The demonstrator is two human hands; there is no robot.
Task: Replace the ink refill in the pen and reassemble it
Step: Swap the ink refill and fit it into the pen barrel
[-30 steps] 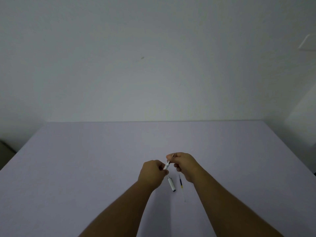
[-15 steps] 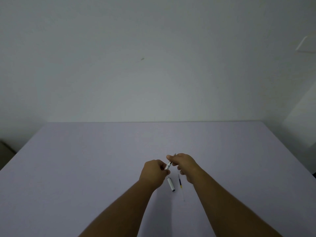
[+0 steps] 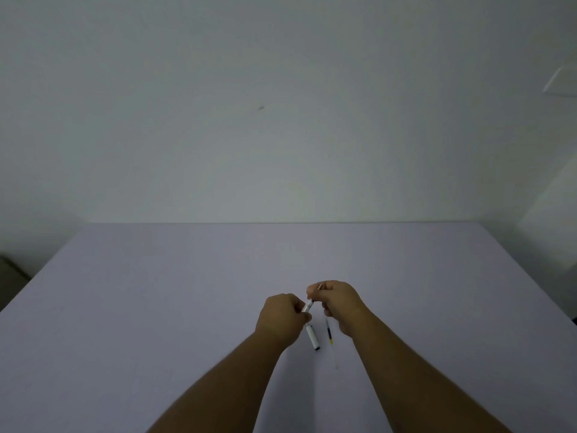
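Note:
Both hands meet above the pale purple table. My left hand grips the lower end of a white pen barrel, which slants up to the right. My right hand pinches the pen's upper end, where a thin tip pokes out past the fingers. On the table just below the hands lies a white pen cap with a dark end. A thin ink refill with a dark and yellow section lies beside the cap, to its right.
A plain wall rises behind the table's far edge. The table's right edge runs diagonally towards me. A dark object sits beyond the table's left edge.
The hands have stayed in place on the pen; the right hand's fingers shifted slightly at the pen's upper end. Cap and refill have not moved.

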